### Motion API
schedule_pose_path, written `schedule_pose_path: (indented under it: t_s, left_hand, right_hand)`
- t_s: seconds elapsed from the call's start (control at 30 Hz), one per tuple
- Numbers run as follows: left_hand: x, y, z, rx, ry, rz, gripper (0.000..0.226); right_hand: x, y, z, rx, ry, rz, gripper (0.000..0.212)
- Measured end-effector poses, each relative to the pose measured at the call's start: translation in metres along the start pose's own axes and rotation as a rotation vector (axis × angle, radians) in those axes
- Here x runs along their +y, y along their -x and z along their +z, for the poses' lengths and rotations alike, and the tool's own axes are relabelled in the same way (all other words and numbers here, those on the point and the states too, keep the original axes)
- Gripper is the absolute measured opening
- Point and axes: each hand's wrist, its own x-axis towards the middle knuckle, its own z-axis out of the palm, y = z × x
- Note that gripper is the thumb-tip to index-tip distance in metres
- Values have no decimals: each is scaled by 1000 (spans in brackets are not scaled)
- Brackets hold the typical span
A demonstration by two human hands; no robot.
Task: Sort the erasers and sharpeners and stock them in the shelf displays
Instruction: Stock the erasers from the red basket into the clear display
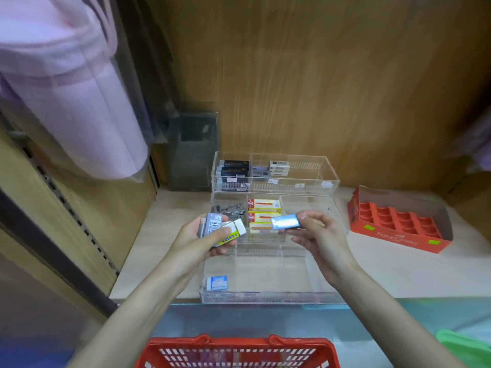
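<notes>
Left hand (203,236), centre-left of frame: fingers (221,251) curled under and thumb on top, gripping two items together, a grey-sleeved eraser (211,224) and a yellow-sleeved white eraser (231,232).

Right hand (317,236), centre-right: thumb and fingertips (305,216) closed in a pinch on one end of a blue eraser (286,221); the other fingers are loosely bent below it.

Both hands are above the middle tier of a clear acrylic display (265,297), not touching it.

Display contents:
- Upper tier: dark boxes (235,166) at left.
- Middle tier: orange-and-yellow boxes (264,205).
- Front tier: one blue-and-white eraser (217,283) in the left corner.

The display stands on a pale shelf (164,235) backed by a wood panel (318,75). At right is a red cardboard tray (398,221), at bottom centre a red basket (236,351), and at upper left a pink garment (66,88) under clear plastic.
</notes>
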Motion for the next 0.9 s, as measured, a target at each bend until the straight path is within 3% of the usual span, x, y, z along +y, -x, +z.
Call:
schedule_pose_path:
  t_s: [0.1,0.2,0.27,0.33,0.4,0.43,0.5,0.63,0.77,0.9]
  left_hand:
    - [-4,-8,19,-21,-5,-7,17]
    - [-6,-13,34,-38,-5,-6,15]
    - [-8,-15,40,-41,-7,-7,15]
    - [-8,-15,41,-45,-12,-6,16]
    - [-10,-14,38,-43,-20,-7,17]
    - [-10,-14,36,-38,-24,-9,17]
    - [-11,-14,33,-30,-27,-13,17]
    - [-14,-15,27,-26,-39,-19,18]
    - [-16,-15,28,-27,-36,-21,17]
    - [-18,-15,33,-39,-27,-24,16]
  right_hand:
    - [-13,-14,-29,126,36,-59,10]
    - [-27,-36,-48,145,147,-195,11]
    - [-34,-56,-51,60,489,-329,8]
    - [-37,-75,-49,-146,956,-424,9]
    - [-33,-90,-42,-371,1371,-447,19]
    - [-29,-96,-38,-452,1463,-423,23]
    - [-22,-103,-31,-531,1476,-360,28]
    - [-21,-111,-36,-454,1471,-320,38]
    - [-17,-114,-44,-436,1687,-336,31]
    - [-16,-119,-45,-313,1841,-345,20]
